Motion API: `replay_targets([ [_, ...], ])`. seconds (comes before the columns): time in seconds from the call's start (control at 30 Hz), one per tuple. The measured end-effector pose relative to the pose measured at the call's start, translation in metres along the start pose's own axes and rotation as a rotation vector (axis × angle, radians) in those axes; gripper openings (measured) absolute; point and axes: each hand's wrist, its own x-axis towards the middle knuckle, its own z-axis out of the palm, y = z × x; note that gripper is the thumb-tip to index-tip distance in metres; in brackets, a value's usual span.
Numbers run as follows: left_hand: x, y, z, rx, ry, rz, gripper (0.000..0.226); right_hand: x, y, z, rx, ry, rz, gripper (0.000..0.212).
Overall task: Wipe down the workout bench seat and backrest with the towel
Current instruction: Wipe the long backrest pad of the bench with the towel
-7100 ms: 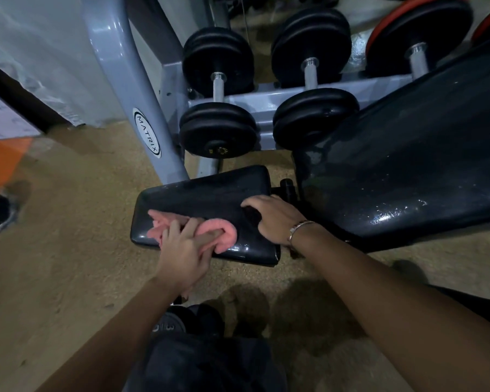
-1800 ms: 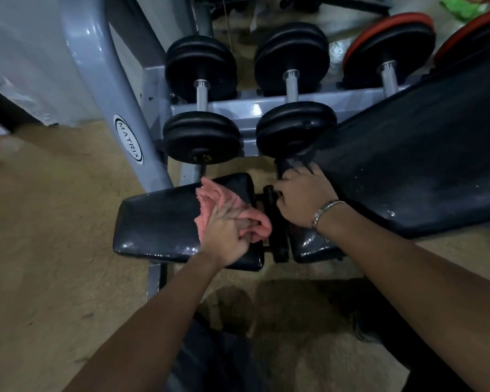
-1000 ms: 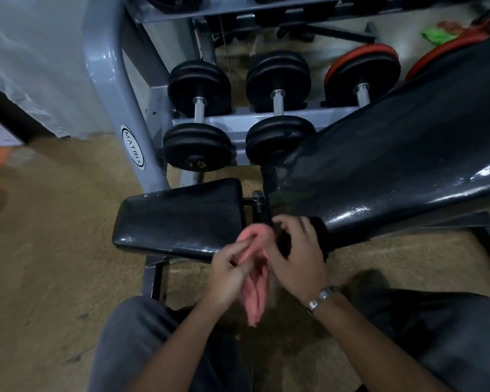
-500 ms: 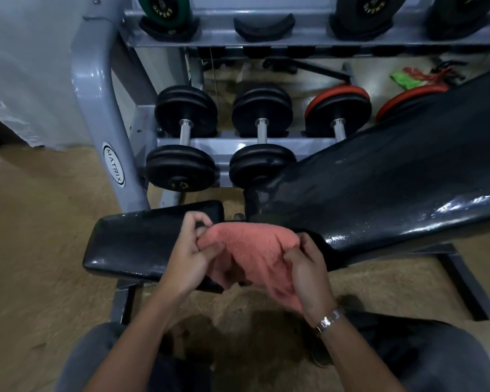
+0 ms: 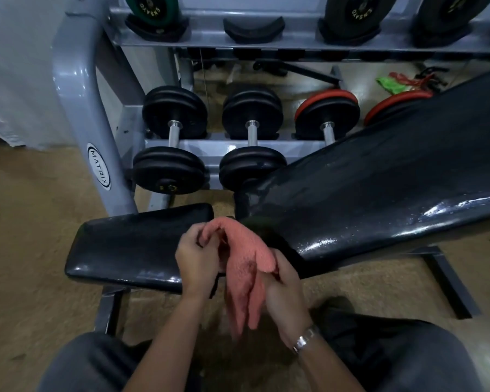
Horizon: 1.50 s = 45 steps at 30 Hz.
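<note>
A pink towel (image 5: 245, 267) hangs between both my hands in front of the black bench, its lower end drooping toward my knees. My left hand (image 5: 197, 257) pinches its upper left part, just above the right end of the black seat pad (image 5: 128, 244). My right hand (image 5: 285, 287) grips the towel's right edge, near the low end of the inclined black backrest (image 5: 379, 193). The backrest rises to the right and shows wet, shiny spots. The towel touches neither pad as far as I can see.
A grey dumbbell rack (image 5: 77, 108) stands right behind the bench, with black dumbbells (image 5: 171, 154) and red-rimmed ones (image 5: 327, 114) on its lower shelf. The bench's dark floor frame (image 5: 447, 281) runs at the right. Brown floor lies to the left. My knees fill the bottom edge.
My left hand stopped wiping the seat and lifted the towel off. Both hands took it, spread it half a second ago, and now it is gathered and hanging lower between them.
</note>
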Motion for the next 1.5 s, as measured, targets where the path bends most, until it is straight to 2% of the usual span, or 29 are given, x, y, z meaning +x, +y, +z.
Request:
replay_targets([
  [0.13, -0.023, 0.003, 0.024, -0.113, 0.013, -0.059, 0.009, -0.001, 0.007, 0.013, -0.023, 0.145, -0.012, 0.016],
  [0.27, -0.033, 0.001, 0.047, -0.221, -0.079, -0.168, 0.026, 0.007, 0.017, 0.004, -0.311, 0.201, -0.093, 0.028],
  [0.37, -0.040, -0.005, 0.060, -0.189, -0.201, -0.197, 0.047, 0.008, 0.018, -0.007, -0.435, 0.131, -0.102, 0.032],
  [0.43, -0.041, -0.005, 0.067, -0.115, -0.225, -0.172, 0.049, 0.009, 0.016, -0.018, -0.476, 0.030, -0.081, 0.031],
  [0.5, -0.040, -0.004, 0.073, -0.114, -0.205, -0.148, 0.048, 0.010, 0.011, -0.031, -0.629, -0.039, -0.106, 0.019],
  [0.53, -0.040, -0.005, 0.074, -0.120, -0.190, -0.136, 0.049, 0.011, 0.007, -0.038, -0.732, -0.028, -0.149, 0.019],
  [0.6, -0.043, -0.008, 0.077, -0.139, -0.168, -0.127, 0.059, 0.014, -0.007, -0.051, -0.885, 0.079, -0.287, 0.042],
  [0.67, -0.049, -0.008, 0.079, -0.155, -0.137, -0.139, 0.066, 0.022, -0.024, -0.067, -0.965, 0.201, -0.496, 0.039],
  [0.73, -0.051, -0.007, 0.079, -0.136, -0.137, -0.135, 0.057, 0.038, -0.041, -0.080, -1.087, 0.264, -0.668, 0.033],
  [0.83, -0.053, -0.012, 0.081, -0.116, -0.122, -0.097, 0.044, 0.067, -0.058, -0.102, -1.298, 0.254, -0.743, 0.032],
  [0.97, -0.057, -0.021, 0.078, -0.073, -0.086, -0.114, 0.059, 0.087, -0.068, -0.121, -1.453, 0.266, -0.821, 0.038],
  [1.2, -0.037, -0.026, 0.082, -0.128, -0.050, -0.143, 0.039, 0.105, -0.076, -0.133, -1.663, 0.175, -0.720, 0.041],
  [1.3, -0.041, -0.033, 0.082, -0.208, -0.065, -0.169, 0.037, 0.112, -0.078, -0.132, -1.691, 0.154, -0.653, 0.038],
  [1.47, -0.014, -0.031, 0.086, -0.305, -0.082, -0.178, 0.016, 0.120, -0.069, -0.133, -1.735, 0.159, -0.620, 0.034],
  [1.5, -0.001, -0.031, 0.088, -0.342, -0.099, -0.202, 0.021, 0.122, -0.070, -0.132, -1.727, 0.156, -0.616, 0.033],
])
